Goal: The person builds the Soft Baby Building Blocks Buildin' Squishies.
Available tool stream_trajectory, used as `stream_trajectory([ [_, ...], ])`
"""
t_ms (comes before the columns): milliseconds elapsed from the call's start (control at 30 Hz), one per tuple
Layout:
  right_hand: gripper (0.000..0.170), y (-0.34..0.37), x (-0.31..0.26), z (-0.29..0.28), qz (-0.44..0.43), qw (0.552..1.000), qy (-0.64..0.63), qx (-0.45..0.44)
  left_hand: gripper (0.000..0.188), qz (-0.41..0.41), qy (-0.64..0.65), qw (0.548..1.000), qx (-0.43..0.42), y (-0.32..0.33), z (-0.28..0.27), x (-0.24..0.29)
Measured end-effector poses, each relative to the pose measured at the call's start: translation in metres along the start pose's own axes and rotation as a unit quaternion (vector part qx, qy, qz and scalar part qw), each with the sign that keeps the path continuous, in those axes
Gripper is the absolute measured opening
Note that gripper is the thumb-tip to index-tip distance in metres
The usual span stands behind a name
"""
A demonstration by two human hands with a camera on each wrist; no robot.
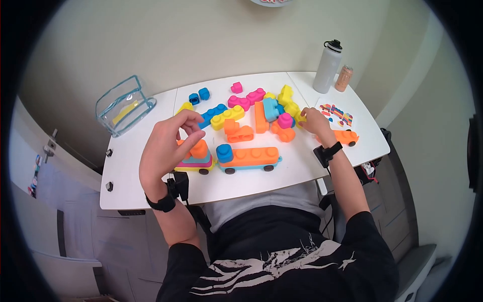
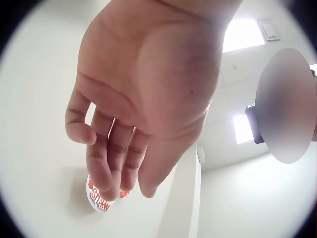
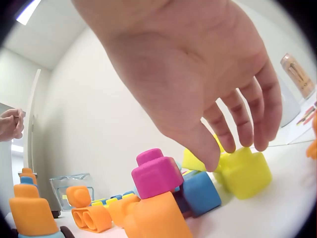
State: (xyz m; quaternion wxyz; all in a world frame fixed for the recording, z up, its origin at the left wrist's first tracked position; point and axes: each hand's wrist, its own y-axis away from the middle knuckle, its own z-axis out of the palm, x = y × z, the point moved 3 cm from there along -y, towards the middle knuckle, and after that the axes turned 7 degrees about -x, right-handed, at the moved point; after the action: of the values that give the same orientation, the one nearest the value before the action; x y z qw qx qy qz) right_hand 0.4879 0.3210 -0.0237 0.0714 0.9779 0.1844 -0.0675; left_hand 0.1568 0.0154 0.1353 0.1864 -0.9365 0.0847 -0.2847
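My left hand (image 1: 168, 146) is raised over a small train car (image 1: 193, 163) in yellow, pink and light blue with orange blocks on top. Its fingers curve loosely with nothing between them, as the left wrist view also shows. At the right side of the pile, my right hand (image 1: 319, 126) reaches down to a yellow block (image 3: 245, 173). Thumb and fingertips are right at the block's top, the fingers spread and relaxed. Beside it lie a blue block (image 3: 200, 193) and a pink block (image 3: 156, 173) set on an orange one (image 3: 158, 218).
An orange and light-blue train car (image 1: 249, 158) with a blue block stands near the front edge. An orange car (image 1: 346, 137) and a picture sheet (image 1: 334, 115) are at the right. A bottle (image 1: 327, 68), a can (image 1: 343, 79) and a clear bag (image 1: 123, 108) stand farther back.
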Motion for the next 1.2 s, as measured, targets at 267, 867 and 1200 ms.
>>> stream_trajectory([
  [267,0.038,-0.010,0.002,-0.007,-0.001,1.000,0.010,0.024,0.025,-0.036,-0.025,0.999,-0.014,0.005,-0.003,-0.016],
  [867,0.035,-0.007,-0.107,-0.073,-0.229,0.973,-0.013,-0.018,0.029,-0.050,-0.015,0.998,-0.032,0.000,0.004,-0.018],
  [1200,0.044,-0.075,-0.197,-0.013,-0.359,0.924,0.068,-0.108,0.030,-0.069,-0.009,0.997,-0.038,0.003,0.002,-0.020],
])
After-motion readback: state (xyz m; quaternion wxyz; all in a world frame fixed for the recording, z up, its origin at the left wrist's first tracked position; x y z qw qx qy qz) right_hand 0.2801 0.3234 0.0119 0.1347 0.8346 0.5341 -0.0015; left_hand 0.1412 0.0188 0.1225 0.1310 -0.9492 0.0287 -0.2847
